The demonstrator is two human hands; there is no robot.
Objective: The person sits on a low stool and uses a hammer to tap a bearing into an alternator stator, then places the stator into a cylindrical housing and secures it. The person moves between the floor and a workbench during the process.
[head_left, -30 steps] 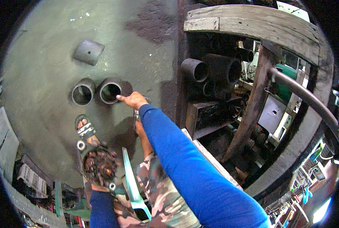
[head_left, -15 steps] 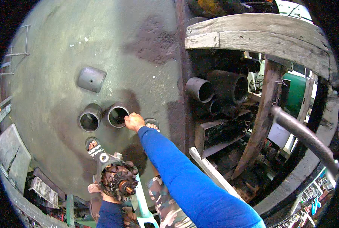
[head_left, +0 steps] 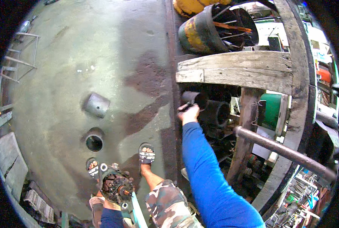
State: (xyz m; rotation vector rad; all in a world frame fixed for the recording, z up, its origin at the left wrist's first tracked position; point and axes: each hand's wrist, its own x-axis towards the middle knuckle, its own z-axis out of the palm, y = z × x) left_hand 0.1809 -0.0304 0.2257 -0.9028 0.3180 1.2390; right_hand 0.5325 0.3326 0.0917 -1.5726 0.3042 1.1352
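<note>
My right hand (head_left: pixel 189 113), in a blue sleeve, reaches to the rack on the right. Its fingers are closed on the dark rim of a metal cylinder (head_left: pixel 195 97), partly hidden beneath the beam. A larger dark cylinder (head_left: pixel 217 113) lies beside it. On the floor, one hollow cylinder (head_left: pixel 95 141) stands upright; another, a grey cylinder with a small hole (head_left: pixel 97 105), lies farther off. A greasy machine part (head_left: pixel 116 186) with a copper-coloured shaft end sits over my left hand (head_left: pixel 110 205). Only the wrist area shows; the fingers are hidden.
A thick wooden beam (head_left: pixel 234 68) crosses above the rack. Behind it leans a dark bucket (head_left: pixel 198 32) full of rods. A rusty metal pipe (head_left: pixel 283 150) juts in at right. My sandalled feet stand near the upright cylinder; a metal frame (head_left: pixel 27 62) is at far left.
My right hand has gone from a floor cylinder's rim to the rack on the right. One of the two upright floor cylinders is gone from its place. My view has shifted.
</note>
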